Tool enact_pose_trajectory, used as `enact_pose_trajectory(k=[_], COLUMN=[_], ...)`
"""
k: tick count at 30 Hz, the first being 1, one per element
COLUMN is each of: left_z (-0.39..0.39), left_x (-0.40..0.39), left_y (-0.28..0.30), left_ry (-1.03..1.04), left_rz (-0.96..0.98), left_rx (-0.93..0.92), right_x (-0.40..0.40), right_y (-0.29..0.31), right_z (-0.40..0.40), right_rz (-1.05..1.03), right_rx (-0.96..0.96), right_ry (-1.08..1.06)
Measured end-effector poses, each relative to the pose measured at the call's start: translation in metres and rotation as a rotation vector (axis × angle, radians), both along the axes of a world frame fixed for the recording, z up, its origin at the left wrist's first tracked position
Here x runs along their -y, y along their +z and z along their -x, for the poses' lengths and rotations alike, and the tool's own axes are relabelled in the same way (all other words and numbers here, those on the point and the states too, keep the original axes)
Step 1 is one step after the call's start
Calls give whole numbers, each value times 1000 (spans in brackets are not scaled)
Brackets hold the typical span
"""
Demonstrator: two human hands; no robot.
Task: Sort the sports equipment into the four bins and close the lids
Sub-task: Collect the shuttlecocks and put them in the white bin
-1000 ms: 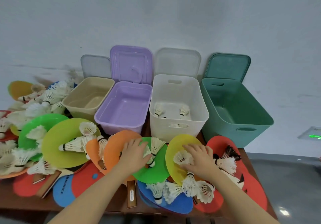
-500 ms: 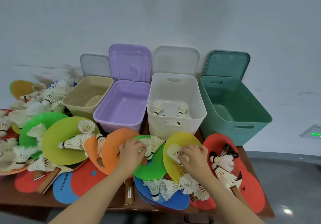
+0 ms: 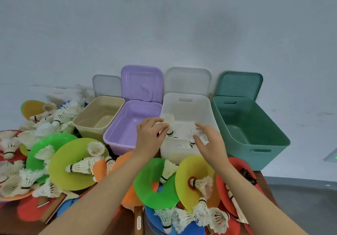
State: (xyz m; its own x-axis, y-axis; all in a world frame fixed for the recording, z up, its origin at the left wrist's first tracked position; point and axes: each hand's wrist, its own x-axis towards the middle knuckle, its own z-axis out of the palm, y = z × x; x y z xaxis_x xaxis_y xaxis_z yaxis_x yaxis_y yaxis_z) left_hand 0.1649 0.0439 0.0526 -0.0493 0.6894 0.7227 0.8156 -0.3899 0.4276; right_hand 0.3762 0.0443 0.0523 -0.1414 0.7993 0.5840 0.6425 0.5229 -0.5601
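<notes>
White bin (image 3: 184, 105) rim under both hands: left fingers (image 3: 162, 125) pinch shuttlecock (image 3: 168, 120), right fingers (image 3: 199, 128) apart

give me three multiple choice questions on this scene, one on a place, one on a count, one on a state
1. Over which bin is the left hand holding its shuttlecock?
A. tan bin
B. white bin
C. green bin

2. How many bins stand in the row?
A. three
B. four
C. five

3. How do the bin lids stand?
A. all open
B. all closed
C. only the purple one open

Answers:
1 B, the shuttlecock hangs just above the white bin.
2 B, tan bin, purple bin, white, green bin.
3 A, every lid stands upright behind its bin, like the purple lid.
</notes>
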Motion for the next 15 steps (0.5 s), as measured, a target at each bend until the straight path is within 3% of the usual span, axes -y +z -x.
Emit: enact_pose_trajectory(k=[4, 7, 10, 15], left_z=[-10, -19, -22, -17], left_x=[-32, -49, -57, -39], left_y=[13, 19, 11, -8], left_ry=[-15, -13, 5, -62], left_rz=[108, 338, 511, 477], left_rx=[-40, -40, -226, -294], right_x=[-27, -47, -55, -34], right_y=[10, 10, 5, -12], right_z=[-3, -7, -16, -30], right_rz=[52, 224, 319, 194], right_rx=[65, 122, 264, 234], right_ry=[-102, -155, -157, -112])
